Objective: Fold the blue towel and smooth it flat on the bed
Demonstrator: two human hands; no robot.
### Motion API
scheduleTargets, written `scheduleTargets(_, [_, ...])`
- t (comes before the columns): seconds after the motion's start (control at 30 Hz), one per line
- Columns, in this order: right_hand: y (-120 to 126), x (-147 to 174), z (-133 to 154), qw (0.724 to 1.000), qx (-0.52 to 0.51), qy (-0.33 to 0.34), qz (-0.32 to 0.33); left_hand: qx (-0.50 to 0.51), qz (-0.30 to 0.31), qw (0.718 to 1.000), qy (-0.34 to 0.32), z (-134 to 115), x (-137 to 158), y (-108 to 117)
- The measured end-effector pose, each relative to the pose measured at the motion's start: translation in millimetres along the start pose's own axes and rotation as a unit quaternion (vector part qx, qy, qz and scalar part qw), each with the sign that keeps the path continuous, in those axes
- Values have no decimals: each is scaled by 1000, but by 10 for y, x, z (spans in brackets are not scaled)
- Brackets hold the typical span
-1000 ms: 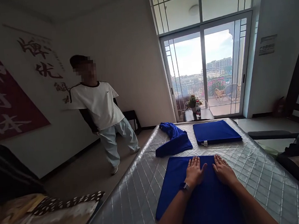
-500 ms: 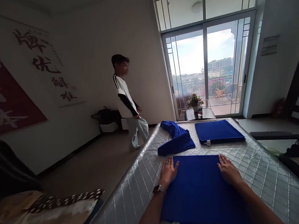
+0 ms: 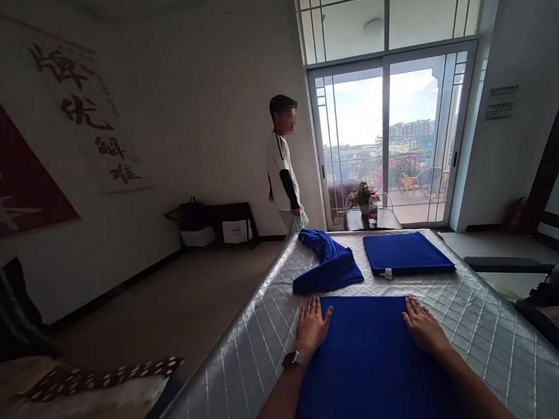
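Note:
A blue cloth (image 3: 368,351) lies spread flat on the silver quilted mattress (image 3: 482,329) right in front of me. My left hand (image 3: 312,327) rests flat on the cloth's far left corner, fingers apart, a watch on the wrist. My right hand (image 3: 422,327) presses flat on its far right corner. Beyond lie a crumpled blue cloth (image 3: 330,267) and a neatly folded blue cloth (image 3: 405,253).
A person in a white shirt (image 3: 283,170) stands by the mattress's far left corner, near the glass balcony door (image 3: 390,142). A small table with a plant and a bottle (image 3: 371,210) stands behind the mattress. Bags (image 3: 213,224) sit against the left wall; dark furniture (image 3: 557,291) at right.
My hands slid apart from the middle of the cloth to its two far corners. The person walked from the left wall toward the balcony door.

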State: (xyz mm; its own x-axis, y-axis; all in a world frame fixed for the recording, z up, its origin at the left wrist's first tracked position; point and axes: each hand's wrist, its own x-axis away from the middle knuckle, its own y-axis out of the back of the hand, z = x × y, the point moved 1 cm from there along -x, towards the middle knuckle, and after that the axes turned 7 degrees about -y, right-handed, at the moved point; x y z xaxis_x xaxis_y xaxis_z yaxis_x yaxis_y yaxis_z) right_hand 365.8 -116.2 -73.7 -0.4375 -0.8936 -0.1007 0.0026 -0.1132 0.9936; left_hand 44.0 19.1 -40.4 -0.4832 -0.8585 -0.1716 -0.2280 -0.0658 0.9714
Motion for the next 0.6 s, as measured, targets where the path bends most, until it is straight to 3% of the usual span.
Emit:
scheduleTargets(0.1, [-34, -28, 2, 1000, -9, -10, 4, -27, -49, 998, -16, -159, 59, 50])
scheduleTargets(0.17, [-47, -36, 11, 1000, -23, -13, 6, -20, -58, 995, -73, -388, 90, 21])
scheduleTargets(0.3, [-30, -19, 21, 999, -47, -10, 1, 32, -4, 971, -236, -1103, 57, -208])
scheduleTargets(0.4, [-17, 10, 3, 999, -44, 12, 0, 52, 16, 945, -321, -1658, -59, -400])
scheduleTargets(0.5, [-25, 32, -22, 999, -37, 24, 1, 53, 12, 938, -342, -2007, -193, -517])
scheduleTargets(0.6, [-20, 41, -23, 999, -46, 10, 3, 53, 4, 944, -326, -2083, -271, -564])
